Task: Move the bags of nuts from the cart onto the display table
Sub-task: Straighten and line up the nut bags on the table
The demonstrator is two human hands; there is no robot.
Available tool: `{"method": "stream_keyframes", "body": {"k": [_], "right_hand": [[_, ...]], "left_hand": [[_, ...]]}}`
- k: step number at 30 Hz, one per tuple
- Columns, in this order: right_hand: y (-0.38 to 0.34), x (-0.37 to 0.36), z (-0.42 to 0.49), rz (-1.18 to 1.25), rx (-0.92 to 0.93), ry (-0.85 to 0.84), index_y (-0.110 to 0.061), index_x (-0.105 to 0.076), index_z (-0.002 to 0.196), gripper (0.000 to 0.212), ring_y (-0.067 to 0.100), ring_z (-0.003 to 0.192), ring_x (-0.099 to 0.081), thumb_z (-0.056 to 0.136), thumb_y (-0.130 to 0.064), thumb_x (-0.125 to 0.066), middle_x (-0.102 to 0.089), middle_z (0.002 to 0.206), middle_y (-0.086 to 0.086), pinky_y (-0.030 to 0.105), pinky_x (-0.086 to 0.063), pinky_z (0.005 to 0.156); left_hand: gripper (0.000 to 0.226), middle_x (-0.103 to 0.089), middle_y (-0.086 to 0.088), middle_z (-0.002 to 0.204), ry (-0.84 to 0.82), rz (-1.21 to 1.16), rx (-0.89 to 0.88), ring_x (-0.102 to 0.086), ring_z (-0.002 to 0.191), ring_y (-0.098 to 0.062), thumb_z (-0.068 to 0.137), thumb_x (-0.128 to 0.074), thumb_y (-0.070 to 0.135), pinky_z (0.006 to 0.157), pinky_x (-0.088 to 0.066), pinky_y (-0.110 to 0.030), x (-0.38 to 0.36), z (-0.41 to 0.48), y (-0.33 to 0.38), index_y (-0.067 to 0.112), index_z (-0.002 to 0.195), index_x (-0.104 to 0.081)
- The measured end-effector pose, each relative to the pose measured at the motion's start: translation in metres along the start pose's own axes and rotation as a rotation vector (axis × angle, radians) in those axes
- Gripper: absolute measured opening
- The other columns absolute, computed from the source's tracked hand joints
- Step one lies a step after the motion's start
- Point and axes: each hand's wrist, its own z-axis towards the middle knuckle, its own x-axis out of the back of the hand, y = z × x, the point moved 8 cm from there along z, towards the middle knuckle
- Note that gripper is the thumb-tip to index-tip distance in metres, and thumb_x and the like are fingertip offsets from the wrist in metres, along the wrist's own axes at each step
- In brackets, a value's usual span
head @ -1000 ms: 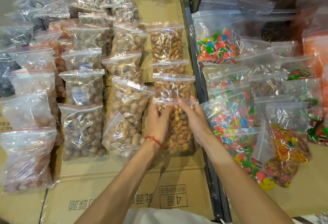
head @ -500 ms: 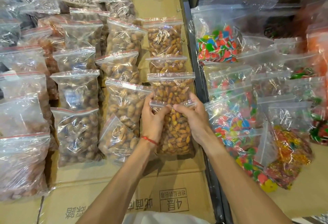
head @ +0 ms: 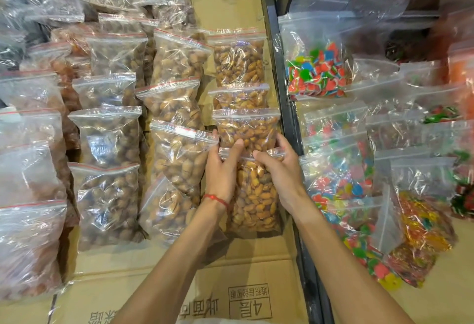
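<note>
Head view, looking down; bag of nuts (head: 255, 203) lies flat on a cardboard-lined surface (head: 230, 259), nearest in the rightmost column of nut bags, just left of a dark metal rail (head: 288, 118); its zip strip overlaps the lower edge of the next nut bag (head: 246, 128) up the column.

Left hand (head: 221, 170) at the bag's upper left corner, fingers curled round the edge, thumb laid across the zip strip; red cord bracelet (head: 216, 198) on that wrist.

Right hand (head: 279, 170) at the upper right corner, fingers bent and pinching the zip strip, fingertips partly hidden under the plastic.

Further columns of nut bags (head: 107, 136) to the left, overlapping.

Right of the rail, bags of coloured candy (head: 316, 72) on a second surface.
</note>
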Motion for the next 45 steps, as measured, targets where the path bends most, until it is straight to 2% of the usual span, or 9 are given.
{"method": "stream_keyframes", "body": {"k": [3, 7, 11, 15, 24, 29, 35, 38, 45], "right_hand": [[-0.011, 0.003, 0.01, 0.1, -0.017, -0.018, -0.025, -0.066, 0.136, 0.043, 0.015, 0.116, -0.074, 0.096, -0.012, -0.073, -0.079, 0.122, -0.005, 0.04, -0.056, 0.106], [-0.031, -0.008, 0.028, 0.027, -0.058, -0.074, -0.019, -0.064, 0.139, 0.059, 0.02, 0.119, -0.072, 0.088, -0.045, -0.078, -0.077, 0.126, 0.001, 0.049, -0.053, 0.112], [-0.038, -0.012, 0.035, -0.003, -0.086, -0.128, -0.015, -0.063, 0.141, 0.065, 0.022, 0.115, -0.074, 0.087, -0.043, -0.084, -0.077, 0.125, 0.006, 0.051, -0.056, 0.109], [-0.036, -0.002, 0.038, 0.056, -0.043, -0.087, -0.024, -0.065, 0.132, 0.038, 0.013, 0.1, -0.078, 0.096, -0.02, -0.077, -0.08, 0.111, 0.004, 0.026, -0.062, 0.08], [-0.052, -0.008, 0.049, -0.085, 0.06, -0.108, -0.024, -0.047, 0.159, 0.068, 0.001, 0.115, -0.071, 0.098, -0.021, -0.077, -0.068, 0.138, -0.007, 0.022, -0.059, 0.096], [-0.048, 0.001, 0.056, -0.018, 0.08, -0.049, -0.021, -0.052, 0.157, 0.071, 0.011, 0.11, -0.076, 0.093, -0.011, -0.081, -0.071, 0.132, -0.01, 0.029, -0.062, 0.094], [-0.051, -0.001, 0.06, -0.059, 0.056, -0.006, -0.023, -0.052, 0.155, 0.065, 0.006, 0.109, -0.075, 0.096, -0.023, -0.079, -0.069, 0.14, -0.003, 0.029, -0.061, 0.095], [-0.062, -0.003, 0.063, -0.155, 0.115, 0.004, -0.027, -0.043, 0.161, 0.072, 0.011, 0.145, -0.05, 0.098, -0.039, -0.076, -0.05, 0.159, -0.01, 0.041, -0.044, 0.121], [-0.062, -0.015, 0.075, -0.179, 0.096, -0.114, -0.022, -0.027, 0.169, 0.084, 0.011, 0.145, -0.051, 0.101, -0.04, -0.072, -0.049, 0.162, -0.008, 0.036, -0.046, 0.119]], "left_hand": [[0.102, -0.052, -0.003, 0.155, -0.026, -0.075, 0.016, -0.051, 0.141, -0.016, 0.082, -0.082, 0.054, 0.12, -0.041, -0.045, -0.005, 0.015, 0.009, 0.025, 0.163, -0.028], [0.1, -0.052, 0.006, 0.147, -0.025, -0.011, 0.019, -0.055, 0.135, -0.012, 0.085, -0.079, 0.049, 0.117, -0.044, -0.043, -0.014, 0.024, 0.026, 0.017, 0.163, -0.025], [0.07, -0.074, -0.006, 0.108, -0.019, 0.015, -0.013, -0.072, 0.107, -0.015, 0.084, -0.083, 0.042, 0.098, -0.057, -0.037, -0.012, 0.025, 0.032, 0.002, 0.134, -0.055], [0.02, -0.074, -0.012, 0.104, -0.057, 0.038, -0.097, -0.071, 0.105, -0.039, 0.091, -0.076, 0.035, 0.094, -0.056, -0.062, -0.016, 0.027, 0.039, 0.023, 0.102, -0.065], [0.047, -0.071, -0.005, 0.128, -0.018, 0.0, -0.027, -0.067, 0.12, -0.031, 0.085, -0.069, 0.047, 0.105, -0.051, -0.061, -0.015, 0.041, 0.028, 0.033, 0.129, -0.06], [0.071, -0.063, 0.003, 0.14, -0.046, -0.038, -0.059, -0.062, 0.129, -0.016, 0.093, -0.07, 0.017, 0.109, -0.052, -0.045, -0.018, 0.039, 0.04, 0.027, 0.157, -0.04], [0.103, -0.031, 0.002, 0.166, 0.026, 0.053, -0.088, -0.034, 0.151, -0.014, 0.075, -0.077, 0.035, 0.125, -0.032, -0.046, -0.015, 0.049, 0.048, 0.027, 0.162, -0.022], [0.097, -0.025, 0.003, 0.169, 0.0, 0.105, -0.144, -0.026, 0.153, -0.01, 0.088, -0.077, 0.04, 0.127, -0.025, -0.041, -0.019, 0.05, 0.063, 0.022, 0.164, -0.019], [0.063, -0.043, 0.012, 0.156, 0.05, 0.191, -0.218, -0.043, 0.14, -0.003, 0.102, -0.062, 0.021, 0.122, -0.034, -0.034, -0.026, 0.064, 0.065, 0.021, 0.159, -0.035]]}}
